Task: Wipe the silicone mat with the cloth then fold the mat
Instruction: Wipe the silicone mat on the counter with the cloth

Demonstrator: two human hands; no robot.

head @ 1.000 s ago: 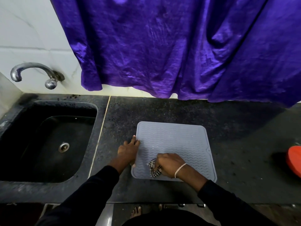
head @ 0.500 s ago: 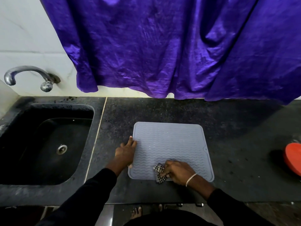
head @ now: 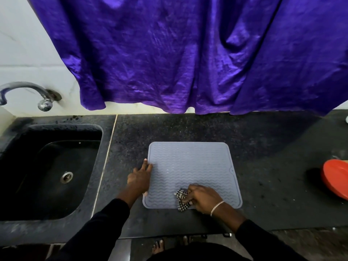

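Nearest, the right hand is clenched around a bunched checked cloth, pressed on the near edge of the grey mat, which lies flat on the dark worktop. The left hand lies flat and ungripping, fingers spread on the mat's left edge, pinning it.

The cloth sits right at the near rim, partly over it; a stroke carried further would likely run off onto the worktop and leave that strip unwiped. If the left hand eases up, the limp mat could slide or ripple under the wiping push, and only the near part appears to be under the cloth, so the far half may get skipped before folding.

Count: two hands, one cloth, one mat, one bracelet. Further left, one sink with one drain; at the right edge, one red dish. Farthest, one tap and one purple curtain.
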